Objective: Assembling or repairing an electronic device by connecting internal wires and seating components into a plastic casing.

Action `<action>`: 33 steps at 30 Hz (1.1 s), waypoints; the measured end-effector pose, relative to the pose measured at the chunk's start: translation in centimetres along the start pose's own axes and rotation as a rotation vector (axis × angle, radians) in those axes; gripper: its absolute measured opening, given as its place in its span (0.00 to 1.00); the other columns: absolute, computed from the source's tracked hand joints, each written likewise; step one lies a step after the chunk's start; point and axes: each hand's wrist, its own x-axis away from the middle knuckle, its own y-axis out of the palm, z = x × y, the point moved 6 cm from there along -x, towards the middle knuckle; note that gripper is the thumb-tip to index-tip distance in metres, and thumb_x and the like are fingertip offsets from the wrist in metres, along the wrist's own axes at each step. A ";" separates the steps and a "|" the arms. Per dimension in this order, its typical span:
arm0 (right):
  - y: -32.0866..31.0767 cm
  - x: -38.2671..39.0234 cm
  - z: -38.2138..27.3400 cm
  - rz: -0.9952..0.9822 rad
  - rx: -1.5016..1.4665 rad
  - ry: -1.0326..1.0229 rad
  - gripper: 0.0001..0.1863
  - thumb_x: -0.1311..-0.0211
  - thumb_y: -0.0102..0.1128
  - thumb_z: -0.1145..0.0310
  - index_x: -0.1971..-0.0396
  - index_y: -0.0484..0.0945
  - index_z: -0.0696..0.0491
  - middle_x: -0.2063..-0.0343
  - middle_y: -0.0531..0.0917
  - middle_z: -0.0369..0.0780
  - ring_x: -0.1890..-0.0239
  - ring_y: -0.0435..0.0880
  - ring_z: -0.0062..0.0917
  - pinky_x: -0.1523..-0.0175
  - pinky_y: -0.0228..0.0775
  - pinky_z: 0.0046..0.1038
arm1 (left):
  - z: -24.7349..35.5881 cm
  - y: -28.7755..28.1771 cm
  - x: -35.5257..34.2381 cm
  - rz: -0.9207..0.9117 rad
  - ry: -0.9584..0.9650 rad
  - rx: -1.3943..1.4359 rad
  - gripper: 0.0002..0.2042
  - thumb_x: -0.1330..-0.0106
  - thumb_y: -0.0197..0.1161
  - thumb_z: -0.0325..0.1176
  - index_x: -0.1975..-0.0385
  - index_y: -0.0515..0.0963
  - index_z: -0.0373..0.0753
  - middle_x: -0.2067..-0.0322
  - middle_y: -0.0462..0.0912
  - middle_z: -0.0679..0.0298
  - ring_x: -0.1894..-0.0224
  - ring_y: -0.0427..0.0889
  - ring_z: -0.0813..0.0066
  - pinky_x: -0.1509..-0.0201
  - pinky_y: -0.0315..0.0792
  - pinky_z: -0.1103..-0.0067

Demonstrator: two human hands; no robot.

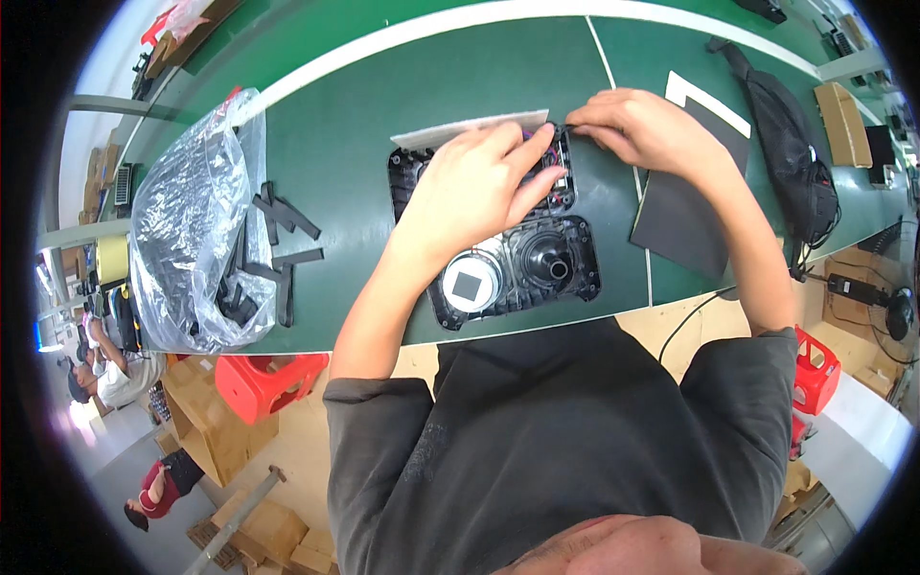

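Observation:
A black plastic housing lies opened on the green table, its upper half point(395, 187) holding colored wires and its lower half point(585, 278) nearer me. In the lower half sits a round silver speaker point(471, 280) with a dark square on its white back; beside it is a black round cone-shaped part point(556, 266). My left hand point(484, 182) lies across the upper half, fingers bent at its far right edge, thumb over the wires. At that half's far right corner, my right hand point(637, 125) pinches something small and dark, mostly hidden by its fingertips.
A pale flat strip point(422, 138) stands behind the housing. To the left are a clear plastic bag point(192, 240) and several black strips point(286, 287). Dark sheets point(685, 216) and a black bag point(781, 144) lie right. Red stools point(264, 383) stand below; people are farther left.

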 end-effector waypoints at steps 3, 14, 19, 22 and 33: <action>0.1 -0.1 0.7 -0.112 -0.129 0.126 0.13 0.27 0.60 0.67 0.51 0.87 0.56 0.58 0.90 0.50 0.55 0.88 0.48 0.47 0.80 0.42 | -0.2 0.1 0.1 -0.069 -0.004 -0.008 0.23 0.32 0.71 0.42 0.42 0.83 0.36 0.70 0.82 0.57 0.67 0.85 0.55 0.60 0.79 0.66; -0.7 -0.2 3.0 -0.298 -0.383 0.337 0.14 0.28 0.65 0.68 0.48 0.87 0.58 0.66 0.92 0.44 0.68 0.88 0.28 0.57 0.81 0.31 | 0.0 -1.2 1.2 -0.157 -0.057 0.056 0.28 0.31 0.71 0.42 0.34 0.75 0.36 0.50 0.81 0.52 0.54 0.85 0.54 0.48 0.80 0.64; -3.4 0.9 5.3 -0.168 -0.238 0.260 0.31 0.36 0.77 0.51 0.38 0.83 0.53 0.56 0.85 0.40 0.55 0.84 0.27 0.49 0.79 0.32 | -1.6 -6.9 8.1 -0.077 0.214 0.010 0.38 0.58 0.79 0.70 0.60 0.80 0.42 0.42 0.78 0.46 0.38 0.79 0.41 0.33 0.71 0.45; -6.2 -2.3 9.0 0.126 -0.129 0.114 0.29 0.35 0.76 0.50 0.42 0.83 0.54 0.45 0.81 0.44 0.41 0.81 0.35 0.39 0.77 0.36 | -3.7 -5.2 11.0 -0.170 0.212 0.049 0.39 0.61 0.78 0.74 0.65 0.79 0.42 0.45 0.79 0.48 0.36 0.77 0.42 0.29 0.66 0.42; -9.6 -15.8 21.0 0.297 0.552 0.401 0.54 0.60 0.79 0.28 0.34 0.75 0.45 0.32 0.70 0.58 0.29 0.66 0.57 0.25 0.56 0.59 | -1.4 -2.5 11.7 -0.067 -0.005 0.006 0.41 0.65 0.81 0.74 0.63 0.78 0.43 0.44 0.79 0.54 0.37 0.77 0.50 0.25 0.47 0.48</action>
